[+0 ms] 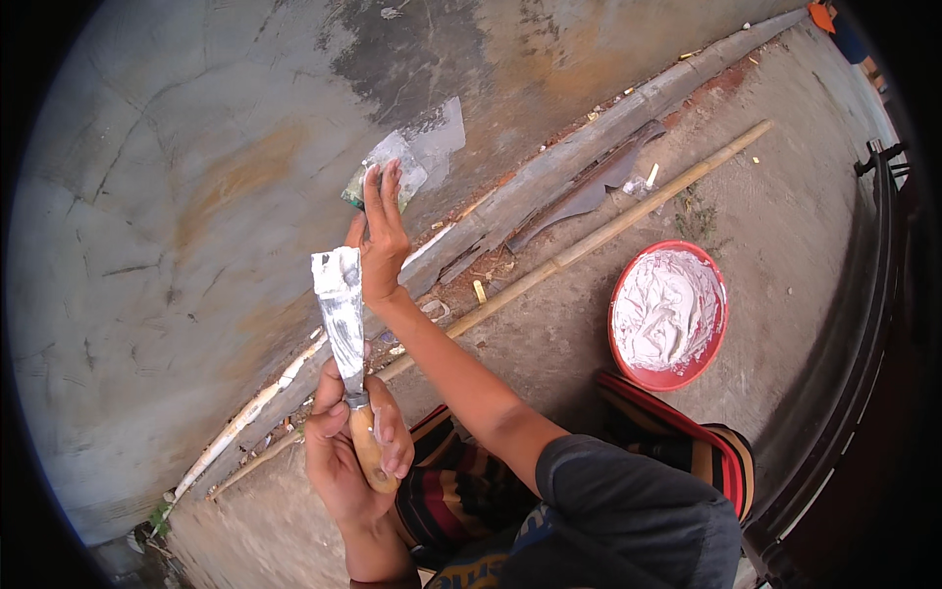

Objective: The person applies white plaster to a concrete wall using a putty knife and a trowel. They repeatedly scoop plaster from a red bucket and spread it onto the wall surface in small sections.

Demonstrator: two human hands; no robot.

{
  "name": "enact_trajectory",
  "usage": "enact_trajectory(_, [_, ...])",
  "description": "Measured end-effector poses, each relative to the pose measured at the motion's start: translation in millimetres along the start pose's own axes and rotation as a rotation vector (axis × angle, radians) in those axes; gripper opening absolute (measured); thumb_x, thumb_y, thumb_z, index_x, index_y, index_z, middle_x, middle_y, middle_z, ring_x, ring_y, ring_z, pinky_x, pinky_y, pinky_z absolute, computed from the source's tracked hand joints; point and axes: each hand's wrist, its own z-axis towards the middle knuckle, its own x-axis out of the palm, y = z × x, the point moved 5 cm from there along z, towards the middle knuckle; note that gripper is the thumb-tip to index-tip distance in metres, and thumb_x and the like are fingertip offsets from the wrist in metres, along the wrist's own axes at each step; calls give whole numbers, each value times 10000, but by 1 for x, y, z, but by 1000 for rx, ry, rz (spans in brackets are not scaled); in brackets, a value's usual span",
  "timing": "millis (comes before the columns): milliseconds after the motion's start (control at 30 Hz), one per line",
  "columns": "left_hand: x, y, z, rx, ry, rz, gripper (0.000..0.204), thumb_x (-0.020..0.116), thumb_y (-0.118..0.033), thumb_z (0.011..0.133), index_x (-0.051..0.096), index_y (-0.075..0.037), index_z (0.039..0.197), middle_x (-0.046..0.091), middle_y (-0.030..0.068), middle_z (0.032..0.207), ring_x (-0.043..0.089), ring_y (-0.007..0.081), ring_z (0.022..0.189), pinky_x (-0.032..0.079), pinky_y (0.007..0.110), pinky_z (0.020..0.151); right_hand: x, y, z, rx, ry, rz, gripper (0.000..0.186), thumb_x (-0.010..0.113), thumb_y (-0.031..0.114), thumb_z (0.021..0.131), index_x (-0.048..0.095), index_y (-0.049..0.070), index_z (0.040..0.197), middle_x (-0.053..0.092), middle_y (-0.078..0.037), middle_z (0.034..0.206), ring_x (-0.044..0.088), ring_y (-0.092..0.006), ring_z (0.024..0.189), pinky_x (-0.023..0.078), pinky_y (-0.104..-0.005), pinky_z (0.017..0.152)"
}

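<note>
My left hand (343, 456) is closed around the wooden handle of a putty knife (344, 329), held blade up. White paste coats the blade, with a thicker lump near its tip. My right hand (385, 245) reaches across to the wall (235, 324) with a flat, pale scraper plate (385, 150) pressed against it; two fingers lie stretched over the plate. The thumb side is partly hidden. Beside the plate, a thin light-grey smear of paste (446, 135) covers part of the wall.
A red basin (663, 381) of white paste (659, 309) stands on the ground to the right. A long bamboo pole (599, 236) lies along the wall's foot, near a bent brown sheet (594, 188) and scattered debris. A dark metal frame (878, 324) runs down the far right.
</note>
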Motion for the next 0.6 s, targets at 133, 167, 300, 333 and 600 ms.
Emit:
enact_trajectory(133, [1, 8, 4, -38, -10, -17, 449, 315, -231, 944, 389, -25, 1336, 457, 84, 679, 408, 118, 432, 402, 236, 370, -43, 10, -21, -55, 238, 136, 554, 486, -123, 816, 481, -45, 1364, 474, -269, 1389, 457, -417, 1290, 426, -443, 1054])
enact_trajectory(167, [1, 9, 3, -43, 7, -1, 445, 315, -231, 944, 390, -27, 1332, 456, 84, 679, 407, 119, 431, 401, 235, 371, -62, 7, -9, -6, 171, 114, 542, 482, -127, 815, 492, -52, 1352, 498, -266, 1367, 471, -406, 1283, 440, -433, 1040])
enact_trajectory(300, [3, 6, 2, -28, 15, -11, 423, 318, -225, 945, 403, -40, 1316, 458, 90, 680, 406, 117, 431, 395, 232, 371, -96, -36, 51, 225, -93, 24, 530, 476, -132, 821, 498, -58, 1346, 511, -255, 1362, 482, -382, 1283, 460, -412, 1016])
enact_trajectory(333, [5, 4, 1, -24, 7, -18, 420, 318, -224, 945, 404, -39, 1312, 459, 91, 681, 405, 117, 431, 395, 232, 371, -85, -37, 58, 213, -96, 41, 529, 475, -132, 823, 498, -58, 1346, 511, -255, 1362, 483, -384, 1281, 458, -412, 1018])
enact_trajectory(600, [0, 6, 4, -13, -8, 14, 414, 312, -222, 948, 407, -48, 1311, 463, 88, 687, 400, 114, 429, 392, 228, 364, -63, 11, 17, -90, 144, 92, 540, 489, -125, 823, 496, -38, 1356, 491, -256, 1379, 490, -388, 1270, 450, -412, 1029])
